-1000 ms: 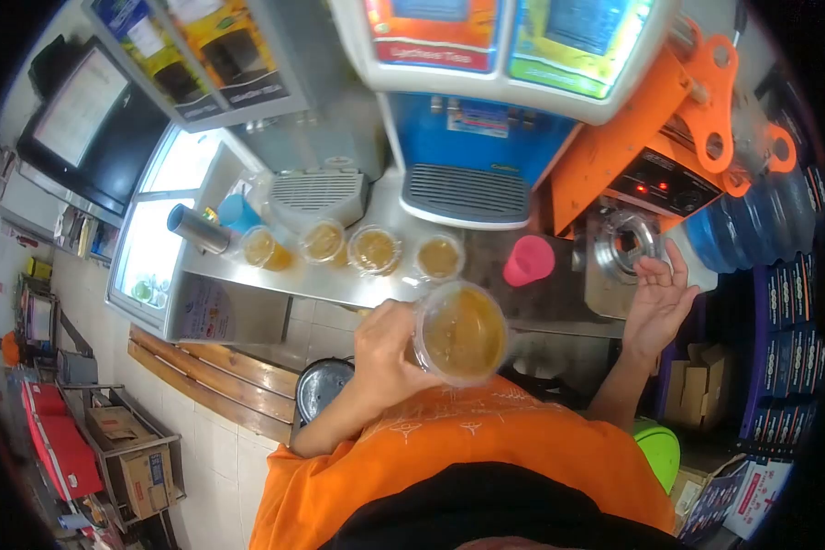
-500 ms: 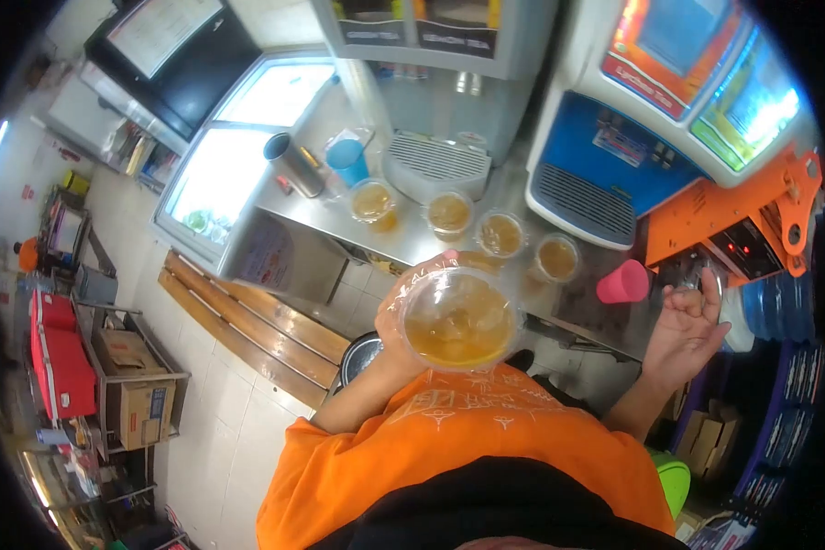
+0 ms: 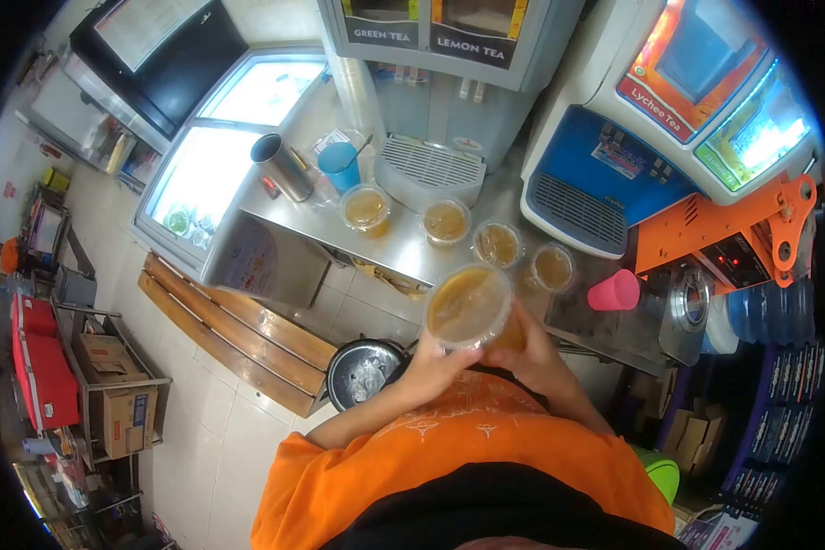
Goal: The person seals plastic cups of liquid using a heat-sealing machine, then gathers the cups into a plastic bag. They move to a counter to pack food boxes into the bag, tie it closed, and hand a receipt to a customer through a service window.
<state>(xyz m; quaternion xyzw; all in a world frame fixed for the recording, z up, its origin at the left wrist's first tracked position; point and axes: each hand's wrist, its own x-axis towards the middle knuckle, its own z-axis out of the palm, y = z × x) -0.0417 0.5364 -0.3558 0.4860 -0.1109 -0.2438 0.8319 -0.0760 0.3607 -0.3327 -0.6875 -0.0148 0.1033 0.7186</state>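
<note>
Close in front of my orange shirt, a clear plastic cup of amber drink [image 3: 469, 307] is held between both hands. Its top looks covered by clear film. My left hand [image 3: 437, 368] is closed round the cup's left side, thumb near the rim. My right hand [image 3: 533, 356] wraps its right side; part of those fingers is hidden behind the cup. Beyond it, several similar filled cups [image 3: 498, 245] stand in a row on the steel counter [image 3: 403, 246]. A pink cup [image 3: 614, 291] sits to their right.
An orange machine with red lights [image 3: 729, 247] stands at the right, a round metal holder [image 3: 690, 301] beside it. Two drink dispensers [image 3: 431, 170] [image 3: 577, 197] line the back. A blue cup [image 3: 341, 165] and steel tumbler [image 3: 281, 168] are at left, a wooden bench [image 3: 234, 335] below.
My right hand has moved left from beside the orange machine and now grips the cup too. The cup has shifted slightly right and tilted, staying in my left hand.
</note>
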